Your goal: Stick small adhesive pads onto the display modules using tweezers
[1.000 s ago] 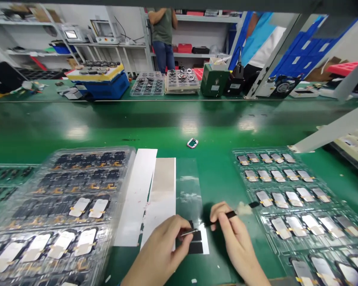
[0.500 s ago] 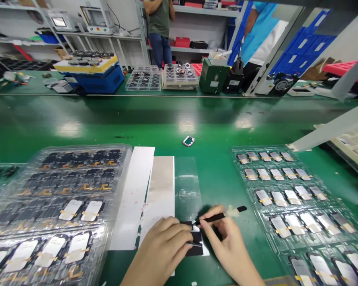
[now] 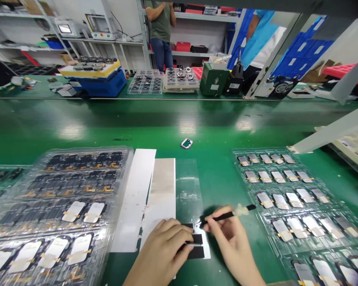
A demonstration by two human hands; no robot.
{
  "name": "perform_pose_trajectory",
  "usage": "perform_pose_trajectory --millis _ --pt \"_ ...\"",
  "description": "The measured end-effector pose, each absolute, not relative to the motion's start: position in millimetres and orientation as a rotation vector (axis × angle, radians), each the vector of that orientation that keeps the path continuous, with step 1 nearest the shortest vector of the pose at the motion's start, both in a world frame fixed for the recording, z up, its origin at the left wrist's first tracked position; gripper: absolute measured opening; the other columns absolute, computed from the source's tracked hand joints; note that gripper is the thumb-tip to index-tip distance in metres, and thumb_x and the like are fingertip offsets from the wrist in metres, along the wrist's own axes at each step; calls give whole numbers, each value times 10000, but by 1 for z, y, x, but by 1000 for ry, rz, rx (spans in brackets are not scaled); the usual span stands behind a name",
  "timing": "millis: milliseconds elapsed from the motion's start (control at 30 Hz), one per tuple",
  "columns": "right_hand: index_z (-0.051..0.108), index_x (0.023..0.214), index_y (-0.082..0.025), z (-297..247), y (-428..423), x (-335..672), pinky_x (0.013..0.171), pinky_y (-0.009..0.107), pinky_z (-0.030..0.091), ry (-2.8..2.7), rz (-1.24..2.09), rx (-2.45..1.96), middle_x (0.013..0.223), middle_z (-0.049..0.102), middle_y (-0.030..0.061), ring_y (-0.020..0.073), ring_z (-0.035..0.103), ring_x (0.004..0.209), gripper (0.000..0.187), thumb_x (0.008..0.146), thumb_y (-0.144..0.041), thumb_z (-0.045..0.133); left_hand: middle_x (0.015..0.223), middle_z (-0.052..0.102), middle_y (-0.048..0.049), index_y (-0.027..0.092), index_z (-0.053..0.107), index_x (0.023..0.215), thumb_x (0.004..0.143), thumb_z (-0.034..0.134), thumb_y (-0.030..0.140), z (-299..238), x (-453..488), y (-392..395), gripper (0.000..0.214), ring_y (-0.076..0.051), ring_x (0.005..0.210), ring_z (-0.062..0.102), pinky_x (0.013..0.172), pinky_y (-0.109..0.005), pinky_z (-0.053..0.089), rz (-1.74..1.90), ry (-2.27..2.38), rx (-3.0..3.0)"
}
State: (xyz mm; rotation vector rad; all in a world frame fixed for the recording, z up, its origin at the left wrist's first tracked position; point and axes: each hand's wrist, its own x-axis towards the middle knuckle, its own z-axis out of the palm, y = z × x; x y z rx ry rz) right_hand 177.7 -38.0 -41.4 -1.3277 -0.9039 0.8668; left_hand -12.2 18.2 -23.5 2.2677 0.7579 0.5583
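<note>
My left hand (image 3: 164,248) is closed in a pinch on a thin metal tool (image 3: 195,244), perhaps tweezers, whose tip rests on black rectangular stickers (image 3: 197,239) on a white backing strip (image 3: 161,190). My right hand (image 3: 228,234) grips a slim black stick (image 3: 226,216) with a pale tape wad near its far end, its near tip just above the same stickers. Both hands sit at the table's near edge, between two clear trays.
Stacked clear trays of small screen parts (image 3: 59,202) lie to the left, another tray of parts (image 3: 289,198) to the right. A small white-rimmed part (image 3: 186,143) lies alone on the green table (image 3: 107,127). Two people stand beyond the far bench.
My right hand brought the black stick's tip left and down to the stickers, then eased it slightly up. My left hand slid its metal tool lower along the sticker strip.
</note>
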Motion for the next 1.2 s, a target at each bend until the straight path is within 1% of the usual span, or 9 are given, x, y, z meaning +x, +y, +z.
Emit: perform_pose_trajectory --millis 167,333,433,533,600,767,933,1067,1200 --pt "575 950 -243 -28 -42 172 741 253 622 -661 1031 -1177 845 700 3 165 754 756 167 933 -331 716 823 606 -13 207 516 893 1002 465 141 -22 -13 16 137 -186 764 607 671 -290 477 613 934 2227" --pt "607 983 -283 -20 -40 149 777 288 635 -737 993 -1035 908 663 -1 191 753 900 53 976 -255 652 745 555 16 219 476 840 987 461 161 -20 -10 14 158 -155 645 581 582 -254 455 679 1038 2183" --pt "616 1018 -287 -19 -38 141 838 323 626 -818 920 -974 938 654 14 193 735 951 88 993 -203 615 829 632 -1 216 547 974 989 473 178 -14 -7 14 85 -162 726 637 650 -257 502 680 1048 2073" --pt "616 1024 -285 -18 -36 139 906 382 609 -821 844 -947 963 659 27 203 716 999 119 997 -171 594 985 683 -35 230 600 1170 1014 437 192 -9 -5 15 228 -178 901 676 777 -271 533 676 1025 1992" --pt "613 1046 -289 -18 -33 139 925 426 604 -909 846 -918 977 668 36 217 711 1025 176 996 -126 570 981 674 -48 229 607 1261 1022 409 197 -8 -4 16 312 -189 919 676 795 -282 537 675 1041 1974" --pt "612 1073 -280 -19 -28 139 915 462 611 -988 813 -910 977 660 51 249 717 1041 247 975 -62 552 1005 631 -73 207 450 1490 1038 364 237 -11 -1 15 461 -202 936 647 830 -306 539 663 1077 1926" --pt "624 1013 -264 -14 -23 134 886 440 627 -958 757 -918 917 669 43 243 739 981 175 966 -98 593 1090 617 -74 257 338 1563 1060 330 273 -14 -1 12 503 -204 1025 616 924 -319 508 686 1040 1897" --pt "630 970 -239 -10 -20 132 854 423 639 -931 728 -924 878 679 49 243 749 933 119 952 -121 628 1097 612 -66 299 277 1586 1066 314 277 -17 -4 11 523 -204 1039 613 924 -312 505 708 1017 1891" --pt "617 988 -243 -13 -21 132 858 402 638 -961 735 -937 887 687 46 225 743 939 129 964 -117 609 1117 621 -82 289 270 1592 1066 300 281 -17 -6 11 526 -223 1060 615 925 -331 512 689 1030 1894"
